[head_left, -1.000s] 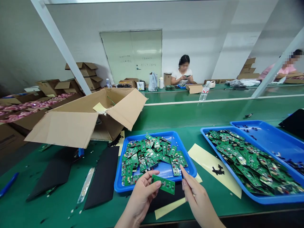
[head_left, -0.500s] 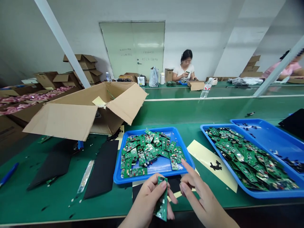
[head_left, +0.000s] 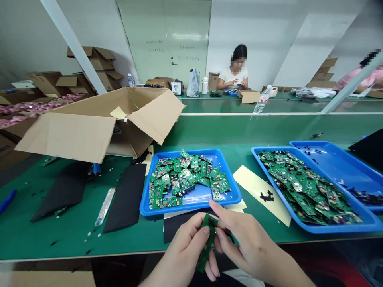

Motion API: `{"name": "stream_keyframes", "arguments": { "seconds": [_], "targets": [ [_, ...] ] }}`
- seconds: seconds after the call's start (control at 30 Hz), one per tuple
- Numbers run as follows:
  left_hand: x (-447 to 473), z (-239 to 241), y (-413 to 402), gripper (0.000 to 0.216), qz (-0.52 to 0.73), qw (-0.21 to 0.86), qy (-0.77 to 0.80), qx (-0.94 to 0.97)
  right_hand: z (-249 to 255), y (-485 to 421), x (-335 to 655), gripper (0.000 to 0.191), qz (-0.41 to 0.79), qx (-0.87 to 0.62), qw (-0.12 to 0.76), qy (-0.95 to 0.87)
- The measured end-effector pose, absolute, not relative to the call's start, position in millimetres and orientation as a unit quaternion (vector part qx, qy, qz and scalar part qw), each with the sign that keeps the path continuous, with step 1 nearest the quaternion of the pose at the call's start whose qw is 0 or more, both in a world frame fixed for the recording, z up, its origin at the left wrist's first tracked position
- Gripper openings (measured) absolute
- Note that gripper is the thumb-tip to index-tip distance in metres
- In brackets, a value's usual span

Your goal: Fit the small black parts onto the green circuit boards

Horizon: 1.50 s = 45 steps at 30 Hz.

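Note:
My left hand (head_left: 185,251) is closed round a small green circuit board (head_left: 206,243), held on edge just in front of the table's near edge. My right hand (head_left: 242,239) pinches the board's upper end with thumb and fingers. Just beyond the hands a blue tray (head_left: 191,199) holds a heap of similar green boards (head_left: 187,179). A black sheet (head_left: 176,227) and a yellowish paper strip lie on the green table under the tray's front edge.
An open cardboard box (head_left: 98,123) stands at the left. Two more blue trays (head_left: 311,229), one full of boards, sit at the right, beside a yellow sheet (head_left: 257,187). Black sheets (head_left: 125,197) lie left of the tray. Two people sit at the far bench.
The board has been turned from flat to on edge and drawn closer to me. My right hand has closed in and now pinches its top. The view has tilted downward.

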<state>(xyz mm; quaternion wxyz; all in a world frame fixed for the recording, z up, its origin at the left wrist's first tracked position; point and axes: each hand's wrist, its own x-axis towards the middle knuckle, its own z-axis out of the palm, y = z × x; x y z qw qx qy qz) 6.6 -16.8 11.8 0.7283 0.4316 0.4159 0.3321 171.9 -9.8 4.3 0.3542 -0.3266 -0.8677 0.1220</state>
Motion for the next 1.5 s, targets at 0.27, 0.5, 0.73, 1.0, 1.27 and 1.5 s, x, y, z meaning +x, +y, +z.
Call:
{"name": "stream_keyframes", "arguments": {
  "seconds": [0.27, 0.5, 0.73, 1.0, 1.27, 1.5],
  "targets": [
    [7, 10, -16, 0.029, 0.308, 0.742, 0.405, 0.435, 6, -8, 171, 0.053, 0.074, -0.314, 0.37, -0.871],
    [7, 7, -15, 0.033, 0.309, 0.738, 0.413, 0.435, 8, -7, 169, 0.051, 0.062, -0.313, 0.368, -0.873],
    [10, 5, -16, 0.036, 0.321, 0.711, 0.429, 0.454, 8, -8, 168, 0.049, 0.069, -0.313, 0.363, -0.875],
    [10, -4, -18, 0.044, 0.352, 0.679, 0.437, 0.474, 11, -9, 167, 0.054, 0.069, -0.382, 0.333, -0.859],
    [7, -11, -18, 0.045, 0.337, 0.668, 0.444, 0.493, 13, -5, 171, 0.046, 0.016, -0.383, 0.327, -0.864],
    [7, -9, -16, 0.046, 0.33, 0.672, 0.43, 0.504, 18, -4, 176, 0.034, 0.001, -0.352, 0.337, -0.873]
  ]
}}
